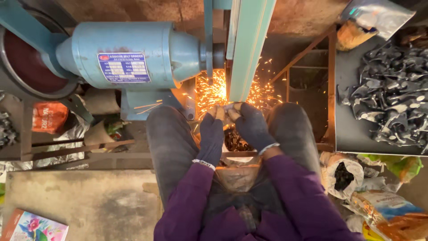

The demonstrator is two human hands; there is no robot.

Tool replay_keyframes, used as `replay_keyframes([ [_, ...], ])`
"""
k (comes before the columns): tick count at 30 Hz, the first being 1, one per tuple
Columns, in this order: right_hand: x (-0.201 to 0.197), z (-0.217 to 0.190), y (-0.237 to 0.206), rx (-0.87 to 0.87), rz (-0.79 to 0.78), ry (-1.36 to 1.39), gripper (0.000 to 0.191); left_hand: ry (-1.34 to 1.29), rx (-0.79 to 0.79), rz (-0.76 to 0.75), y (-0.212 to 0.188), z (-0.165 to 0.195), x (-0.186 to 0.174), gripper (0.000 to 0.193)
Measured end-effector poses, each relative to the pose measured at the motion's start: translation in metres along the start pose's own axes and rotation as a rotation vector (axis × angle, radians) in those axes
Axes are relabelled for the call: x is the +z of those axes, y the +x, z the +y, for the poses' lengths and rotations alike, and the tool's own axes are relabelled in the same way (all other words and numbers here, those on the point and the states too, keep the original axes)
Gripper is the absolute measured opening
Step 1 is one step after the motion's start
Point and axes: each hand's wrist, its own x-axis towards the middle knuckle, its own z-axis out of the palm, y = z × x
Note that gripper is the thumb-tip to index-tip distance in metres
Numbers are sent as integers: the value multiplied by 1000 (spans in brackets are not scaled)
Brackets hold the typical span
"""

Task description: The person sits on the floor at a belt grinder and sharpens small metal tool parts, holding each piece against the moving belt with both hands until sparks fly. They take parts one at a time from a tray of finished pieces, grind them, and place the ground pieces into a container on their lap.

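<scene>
I see a heap of dark metal pieces (392, 98) on a grey tray (352, 134) at right. Below it sit 1 open sack (341, 174) of black bits and crumpled packets (392, 214) (contents unclear). A floral-printed booklet, possibly a box, (33, 226) lies on the concrete slab (89, 201).

at the right of the frame a dark metal counter (345, 134) with a rusty angle-iron edge carries a heap of black, shiny metal pieces (392, 96) that fills its upper and middle part; its lower left stays bare. a crumpled silvery bag (379, 15) lies at its upper end. the concrete floor (84, 201) takes up the lower left of the frame, stained dark in the middle, with a flowered printed sheet (33, 226) in the bottom left corner. at lower right, a sack (342, 175) of dark bits and crinkled plastic bags (388, 209) sit on the floor.
</scene>
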Motion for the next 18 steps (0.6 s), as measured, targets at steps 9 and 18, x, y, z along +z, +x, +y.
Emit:
replay_keyframes([
  [9,-32,33,-30,478,-300,589,25,117,349,-139,-26,0,26,24],
  [18,-30,53,-29,424,-95,717,22,354,264,-154,-42,13,63,31],
])
